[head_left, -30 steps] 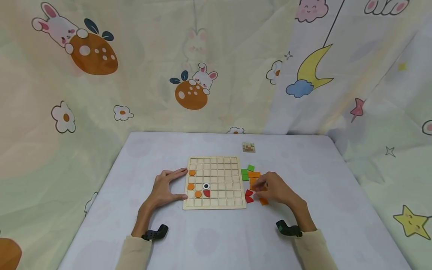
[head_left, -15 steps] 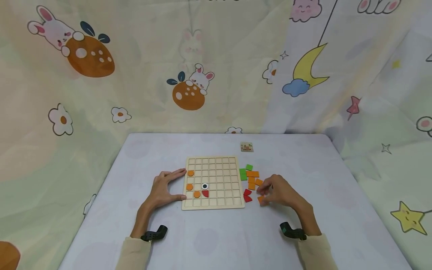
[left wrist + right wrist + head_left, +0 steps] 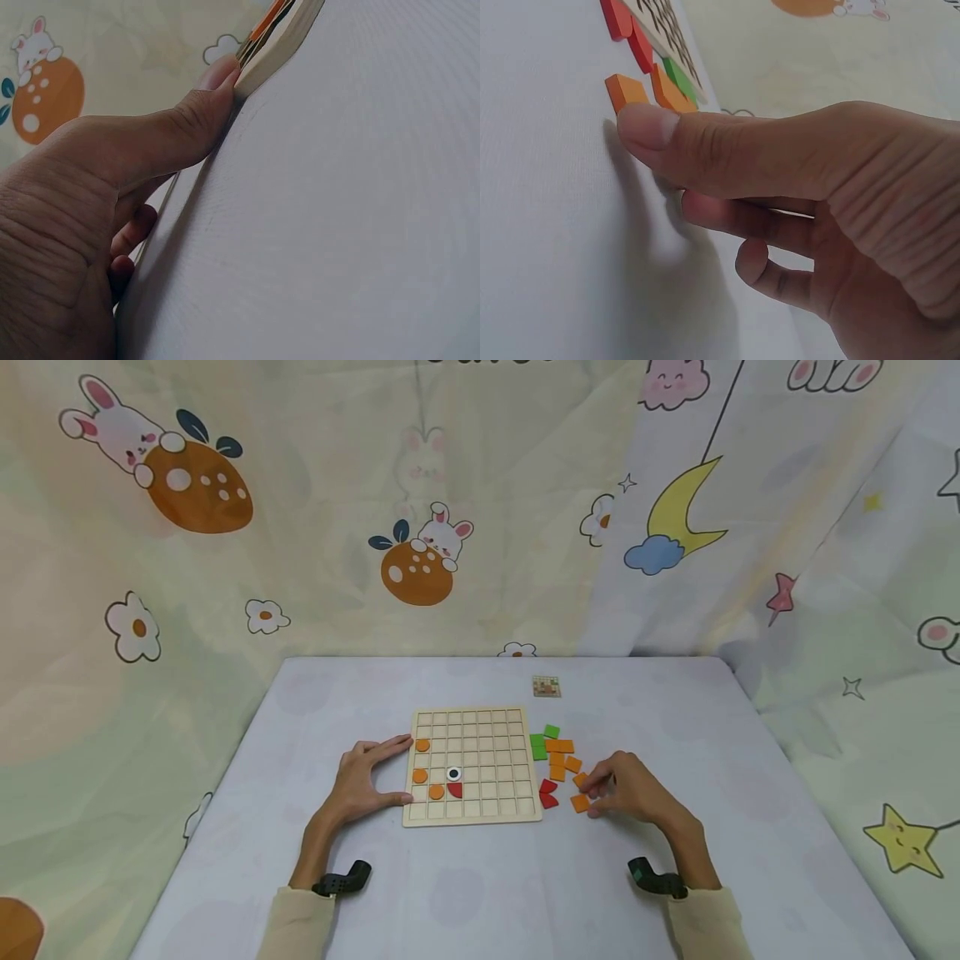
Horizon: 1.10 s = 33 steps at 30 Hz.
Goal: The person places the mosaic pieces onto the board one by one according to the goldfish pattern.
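My left hand [image 3: 360, 779] rests at the left edge of a wooden grid board [image 3: 495, 760], thumb on the lower part of the edge and fingertips on the upper part. The left wrist view shows the thumb against the board's corner. On the board lie several orange discs [image 3: 437, 792], a white piece with a black ring [image 3: 453, 773] and a red quarter-round piece [image 3: 454, 790]. To the right of the board, my right hand [image 3: 633, 787] hovers with thumb and index spread apart, fingertips right at two orange square tiles [image 3: 580, 803]. The right wrist view shows the thumb overlapping an orange tile [image 3: 626, 90].
More orange tiles [image 3: 558, 747], green tiles [image 3: 538, 747] and red quarter-round pieces [image 3: 548, 800] lie loose along the board's right side. A small patterned card [image 3: 547, 687] lies farther back on the white table [image 3: 465, 893]. A printed cloth [image 3: 315, 552] hangs behind.
My right hand has moved right and slightly down from the orange pile, and orange tiles now lie farther apart there. My left hand stays at the board's edge.
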Available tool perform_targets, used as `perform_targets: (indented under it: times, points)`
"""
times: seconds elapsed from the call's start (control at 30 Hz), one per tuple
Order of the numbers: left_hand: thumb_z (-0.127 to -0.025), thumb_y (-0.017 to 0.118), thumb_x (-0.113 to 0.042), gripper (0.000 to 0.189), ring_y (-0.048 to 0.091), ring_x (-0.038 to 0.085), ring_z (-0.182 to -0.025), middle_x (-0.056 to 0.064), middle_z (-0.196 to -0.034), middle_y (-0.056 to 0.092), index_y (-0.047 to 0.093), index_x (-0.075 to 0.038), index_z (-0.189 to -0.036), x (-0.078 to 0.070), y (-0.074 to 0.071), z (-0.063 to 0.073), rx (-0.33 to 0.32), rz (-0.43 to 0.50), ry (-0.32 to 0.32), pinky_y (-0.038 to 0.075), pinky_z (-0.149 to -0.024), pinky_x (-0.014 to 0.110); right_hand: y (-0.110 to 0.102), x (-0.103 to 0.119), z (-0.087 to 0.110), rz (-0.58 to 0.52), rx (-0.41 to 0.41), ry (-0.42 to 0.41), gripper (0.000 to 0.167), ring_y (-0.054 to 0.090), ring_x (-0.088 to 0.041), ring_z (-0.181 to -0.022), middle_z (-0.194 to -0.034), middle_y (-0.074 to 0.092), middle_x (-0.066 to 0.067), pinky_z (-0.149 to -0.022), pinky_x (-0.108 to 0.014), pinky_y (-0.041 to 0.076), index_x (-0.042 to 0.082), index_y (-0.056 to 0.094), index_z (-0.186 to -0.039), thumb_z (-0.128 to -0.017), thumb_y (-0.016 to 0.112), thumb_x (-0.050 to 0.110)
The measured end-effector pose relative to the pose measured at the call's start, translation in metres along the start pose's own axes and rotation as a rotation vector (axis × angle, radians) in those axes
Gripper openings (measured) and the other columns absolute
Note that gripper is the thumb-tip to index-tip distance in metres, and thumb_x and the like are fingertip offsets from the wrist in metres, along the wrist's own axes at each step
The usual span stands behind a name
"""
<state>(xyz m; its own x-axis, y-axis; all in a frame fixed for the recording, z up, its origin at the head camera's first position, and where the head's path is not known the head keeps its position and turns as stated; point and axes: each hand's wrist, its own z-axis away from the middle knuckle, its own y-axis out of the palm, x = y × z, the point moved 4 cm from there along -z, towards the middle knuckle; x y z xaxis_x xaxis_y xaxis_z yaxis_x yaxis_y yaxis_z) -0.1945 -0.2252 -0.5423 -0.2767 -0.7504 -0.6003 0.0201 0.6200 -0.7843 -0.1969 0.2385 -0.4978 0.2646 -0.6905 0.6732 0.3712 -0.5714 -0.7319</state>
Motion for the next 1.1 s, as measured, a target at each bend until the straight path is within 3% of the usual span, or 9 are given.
perform_targets:
  times: [1.1]
  points:
    - [-0.071,0.098,-0.058,0.101,0.050,0.024,-0.122,-0.005,-0.167,0.056,0.059,-0.029,-0.159,0.0018,0.0011,-0.0016,0.003,-0.008,0.008,0.032,-0.108,0.054,0.0060,-0.0096,0.0016,-0.024,0.007,-0.025,0.021,0.062,-0.013,-0.078,-0.085,0.076,0.005,-0.071,-0.023,0.052,0.014,0.083,-0.094,-0.080,0.098,0.013]
